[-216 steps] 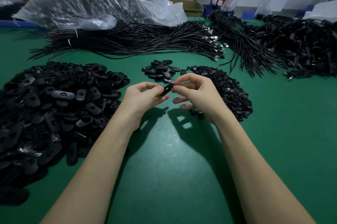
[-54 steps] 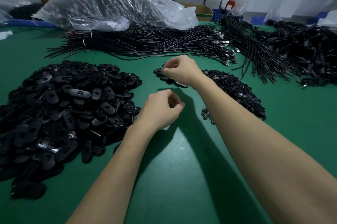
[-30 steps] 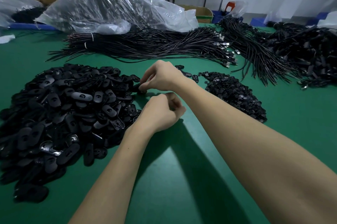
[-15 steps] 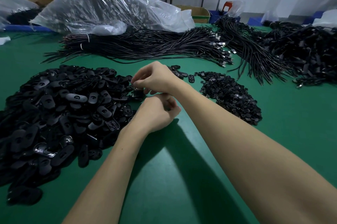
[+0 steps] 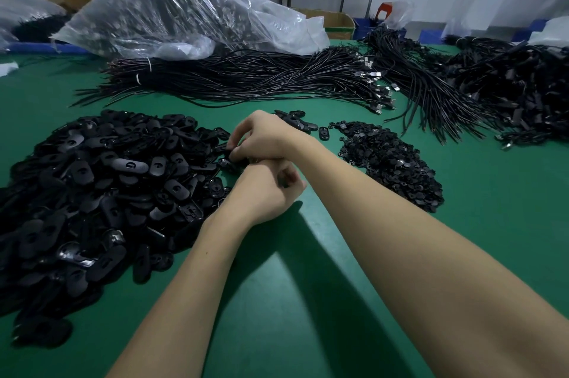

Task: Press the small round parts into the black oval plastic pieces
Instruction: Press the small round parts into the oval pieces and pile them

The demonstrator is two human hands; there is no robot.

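Note:
A big heap of black oval plastic pieces (image 5: 101,190) covers the left of the green table. A smaller heap of small round parts (image 5: 391,159) lies to the right. My right hand (image 5: 264,137) reaches across to the heap's right edge, where its fingertips pinch an oval piece (image 5: 229,153). My left hand (image 5: 264,193) sits just below it, its fingers curled in a loose fist. A small dark part (image 5: 284,183) shows between those fingers. A few finished oval pieces (image 5: 300,122) lie behind my right hand.
Bundles of black cables (image 5: 246,76) stretch across the back of the table, with more (image 5: 508,94) at the right. A large clear plastic bag (image 5: 184,14) lies behind them. Green table surface (image 5: 292,300) shows between my forearms and near the front edge.
My right hand left the small group of finished pieces and crossed left to the oval heap's edge. Over the last half second both hands have barely moved.

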